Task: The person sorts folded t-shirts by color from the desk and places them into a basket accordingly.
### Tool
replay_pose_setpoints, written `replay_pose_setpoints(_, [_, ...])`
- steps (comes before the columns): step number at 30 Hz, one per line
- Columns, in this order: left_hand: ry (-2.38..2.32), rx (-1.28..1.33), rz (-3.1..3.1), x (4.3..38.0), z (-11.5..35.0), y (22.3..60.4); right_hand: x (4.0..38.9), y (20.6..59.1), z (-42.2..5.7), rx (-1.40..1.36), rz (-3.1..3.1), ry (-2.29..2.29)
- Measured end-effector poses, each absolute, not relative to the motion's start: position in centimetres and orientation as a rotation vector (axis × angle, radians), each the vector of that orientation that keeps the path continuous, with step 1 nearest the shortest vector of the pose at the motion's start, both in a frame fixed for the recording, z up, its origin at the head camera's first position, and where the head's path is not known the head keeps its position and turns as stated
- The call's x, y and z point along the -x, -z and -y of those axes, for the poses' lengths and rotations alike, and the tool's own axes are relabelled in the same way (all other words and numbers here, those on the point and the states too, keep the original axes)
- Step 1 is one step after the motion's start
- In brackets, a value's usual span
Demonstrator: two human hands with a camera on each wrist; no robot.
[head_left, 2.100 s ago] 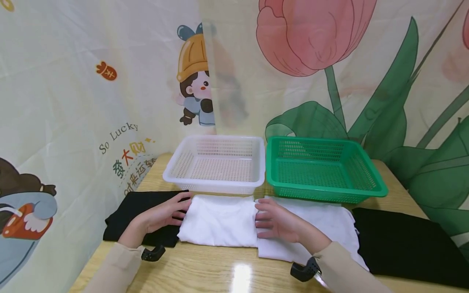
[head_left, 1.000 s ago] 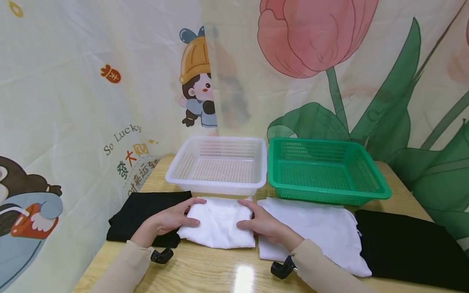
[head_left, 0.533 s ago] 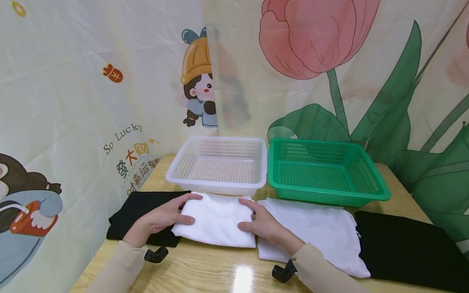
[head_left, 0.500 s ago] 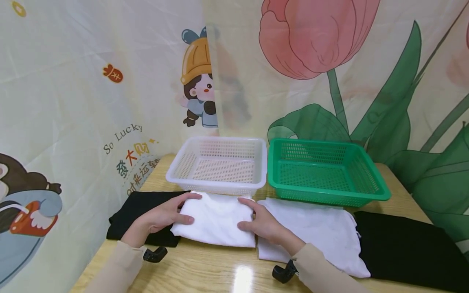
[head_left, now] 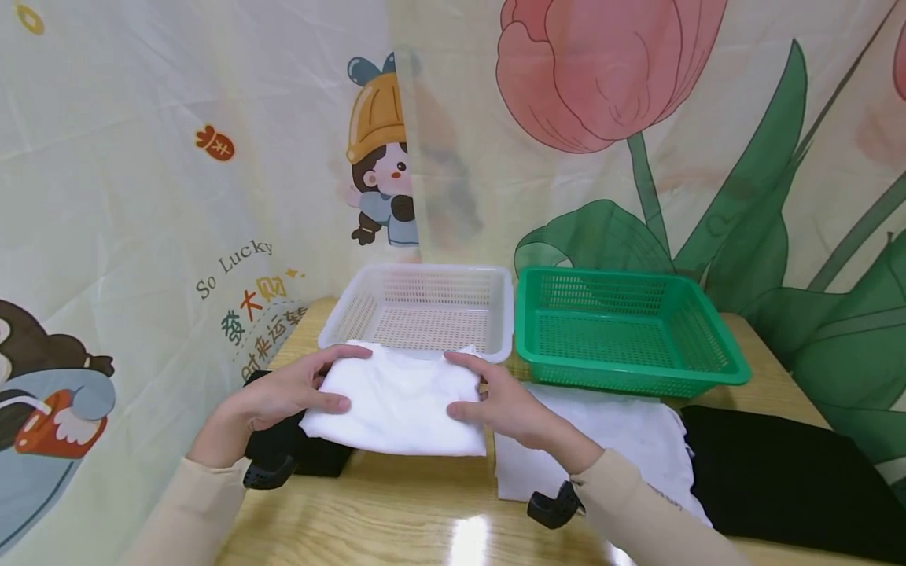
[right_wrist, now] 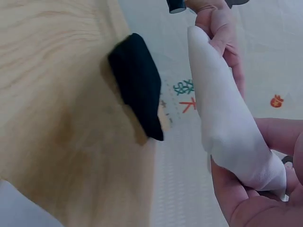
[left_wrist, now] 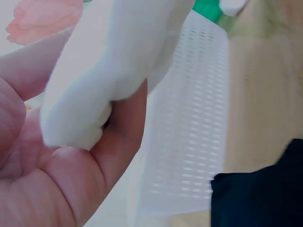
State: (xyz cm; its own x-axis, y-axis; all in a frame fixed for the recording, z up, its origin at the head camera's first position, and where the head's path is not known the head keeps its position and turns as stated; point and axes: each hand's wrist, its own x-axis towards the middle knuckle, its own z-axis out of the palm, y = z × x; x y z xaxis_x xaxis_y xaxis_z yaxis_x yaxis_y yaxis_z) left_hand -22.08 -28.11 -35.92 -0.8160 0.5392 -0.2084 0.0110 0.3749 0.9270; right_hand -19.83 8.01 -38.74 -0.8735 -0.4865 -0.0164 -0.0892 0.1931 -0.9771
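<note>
A folded white shirt [head_left: 398,405] is held up off the table between my two hands, its far edge overlapping the near rim of the white basket [head_left: 499,314]. My left hand [head_left: 283,393] grips its left end, thumb on top and fingers underneath, as the left wrist view shows. At the right end my right hand [head_left: 515,409] pinches it the same way; the right wrist view shows the shirt [right_wrist: 227,118] stretched between both hands. Partly behind my left hand lies folded black cloth [head_left: 311,448].
A green basket [head_left: 527,369] stands right of the white one at the back of the wooden table [head_left: 396,511]. In front of it lie another folded white garment [head_left: 602,432] and, farther right, more black cloth [head_left: 786,479]. A printed curtain [head_left: 283,94] hangs behind.
My hands moved in from the sides and took hold of the white shirt at both ends. It has since risen off the table and shifted left and toward the white basket.
</note>
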Motion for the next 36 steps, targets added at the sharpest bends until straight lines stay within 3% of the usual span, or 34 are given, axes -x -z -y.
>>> replay_pose_setpoints(9, [-1.476, -0.488, -2.257, 25.6, 27.3, 32.6, 23.2, 34.5, -8.9, 0.561, -2.315, 1.702])
replay_pose_setpoints(16, [-1.462, -0.406, -2.366, 30.5, 25.8, 31.4, 28.2, 34.0, -9.6, 0.528, -2.426, 1.69])
replay_pose_setpoints(26, [-1.509, -0.425, -2.374, 36.6, 25.3, 33.5, 32.9, 36.0, -8.8, 0.391, -2.401, 1.75])
replay_pose_setpoints(36, [-1.609, -0.318, -2.401, 38.8, 25.5, 36.9, 34.5, 38.3, -6.5, 0.345, -2.423, 1.761])
